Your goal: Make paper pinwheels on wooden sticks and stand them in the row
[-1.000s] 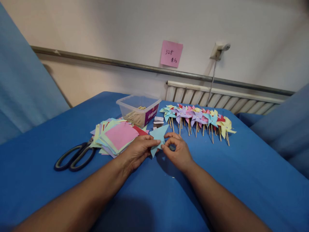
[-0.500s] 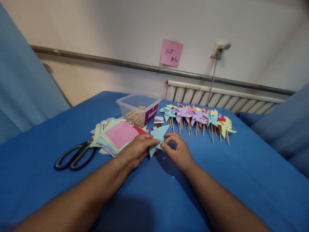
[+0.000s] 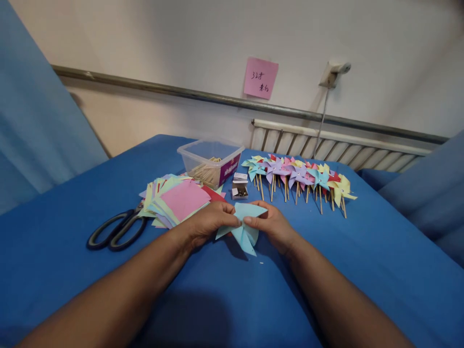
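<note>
A light blue paper pinwheel (image 3: 247, 238) is held between both hands above the blue cloth, its cut points spread out. My left hand (image 3: 216, 221) pinches it near the centre from the left, thumb on top. From the right, my right hand (image 3: 272, 226) grips it with the thumb pressed close to the centre, fingers behind the paper. The hands cover part of the folds. Just beyond them stands a small open box (image 3: 239, 191) with small metal pieces inside. Left of my left hand lies a stack of coloured paper squares (image 3: 184, 199), pink on top.
Black-handled scissors (image 3: 116, 231) lie at the left, blades under the paper. A clear plastic tub (image 3: 206, 151) of wooden sticks stands behind the stack. Several finished pinwheels (image 3: 297, 175) on sticks lie at the back right. A radiator (image 3: 340, 143) runs along the wall.
The blue paper has turned and sits slightly lower, more of its points showing. My right hand has gone from a fingertip pinch to a grip with the thumb flat. The small box is now uncovered.
</note>
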Demonstrator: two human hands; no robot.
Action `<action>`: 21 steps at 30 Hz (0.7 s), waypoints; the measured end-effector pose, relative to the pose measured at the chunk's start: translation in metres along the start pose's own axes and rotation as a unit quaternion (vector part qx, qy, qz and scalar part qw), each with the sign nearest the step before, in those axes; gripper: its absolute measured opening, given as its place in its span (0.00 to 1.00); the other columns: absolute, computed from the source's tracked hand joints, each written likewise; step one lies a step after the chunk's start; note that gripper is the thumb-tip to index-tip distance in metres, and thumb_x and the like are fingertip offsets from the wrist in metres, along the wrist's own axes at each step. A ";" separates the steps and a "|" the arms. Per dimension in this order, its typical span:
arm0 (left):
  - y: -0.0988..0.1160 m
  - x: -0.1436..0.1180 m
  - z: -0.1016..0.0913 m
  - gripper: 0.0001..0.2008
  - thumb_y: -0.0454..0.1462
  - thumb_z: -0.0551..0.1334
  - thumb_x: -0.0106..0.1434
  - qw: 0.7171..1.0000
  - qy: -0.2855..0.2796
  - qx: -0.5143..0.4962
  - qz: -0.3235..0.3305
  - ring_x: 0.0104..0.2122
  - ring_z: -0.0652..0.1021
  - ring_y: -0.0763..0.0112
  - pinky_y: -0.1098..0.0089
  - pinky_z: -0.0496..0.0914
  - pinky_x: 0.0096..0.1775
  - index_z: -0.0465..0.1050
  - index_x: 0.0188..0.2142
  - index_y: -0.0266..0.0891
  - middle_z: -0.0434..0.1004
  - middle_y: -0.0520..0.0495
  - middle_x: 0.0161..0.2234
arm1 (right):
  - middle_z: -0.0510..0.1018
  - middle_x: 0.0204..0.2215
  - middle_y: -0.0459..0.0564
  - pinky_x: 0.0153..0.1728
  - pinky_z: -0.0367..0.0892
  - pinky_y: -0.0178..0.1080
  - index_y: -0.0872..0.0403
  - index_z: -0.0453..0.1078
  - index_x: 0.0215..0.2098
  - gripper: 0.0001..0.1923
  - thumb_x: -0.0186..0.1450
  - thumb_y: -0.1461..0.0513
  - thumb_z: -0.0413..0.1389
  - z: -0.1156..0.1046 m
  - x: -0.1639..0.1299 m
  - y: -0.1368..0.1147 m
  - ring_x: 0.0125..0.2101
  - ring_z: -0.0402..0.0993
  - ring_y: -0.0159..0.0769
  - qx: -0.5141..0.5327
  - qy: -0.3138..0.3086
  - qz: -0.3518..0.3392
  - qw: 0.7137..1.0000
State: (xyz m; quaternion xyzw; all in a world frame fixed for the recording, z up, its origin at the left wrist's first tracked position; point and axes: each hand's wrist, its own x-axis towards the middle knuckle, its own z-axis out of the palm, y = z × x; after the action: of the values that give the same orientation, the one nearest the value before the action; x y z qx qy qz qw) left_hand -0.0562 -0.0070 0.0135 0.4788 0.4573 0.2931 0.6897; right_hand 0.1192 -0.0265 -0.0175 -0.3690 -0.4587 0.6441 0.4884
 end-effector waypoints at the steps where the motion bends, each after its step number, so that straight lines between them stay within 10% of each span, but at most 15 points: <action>1: 0.000 0.000 -0.001 0.04 0.31 0.66 0.42 0.999 -0.006 0.036 -0.003 0.16 0.65 0.77 0.74 0.56 0.20 0.72 0.20 0.35 0.68 0.52 0.16 | 0.76 0.28 0.44 0.31 0.65 0.34 0.55 0.70 0.36 0.20 0.48 0.61 0.68 0.000 0.000 0.000 0.26 0.71 0.30 -0.016 -0.002 0.000 1.000; 8: -0.003 0.004 -0.001 0.03 0.32 0.65 0.45 0.989 0.014 0.143 0.022 0.18 0.65 0.77 0.74 0.56 0.21 0.71 0.21 0.35 0.69 0.52 0.18 | 0.74 0.24 0.41 0.27 0.62 0.33 0.55 0.70 0.34 0.19 0.46 0.62 0.68 0.004 0.003 0.003 0.22 0.67 0.27 -0.052 0.033 -0.003 0.998; 21: -0.009 0.008 0.014 0.09 0.36 0.70 0.50 0.979 -0.008 -0.202 -0.003 0.31 0.77 0.69 0.69 0.70 0.38 0.74 0.31 0.36 0.78 0.46 0.30 | 0.78 0.28 0.45 0.30 0.69 0.36 0.54 0.70 0.36 0.18 0.49 0.60 0.67 0.014 0.011 0.018 0.26 0.73 0.32 0.125 0.226 -0.084 0.962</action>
State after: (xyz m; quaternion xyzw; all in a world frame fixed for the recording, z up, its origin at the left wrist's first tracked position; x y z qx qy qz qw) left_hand -0.0405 -0.0095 0.0045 0.3307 0.3843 0.3732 0.7770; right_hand 0.0983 -0.0213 -0.0309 -0.4014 -0.2811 0.5531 0.6738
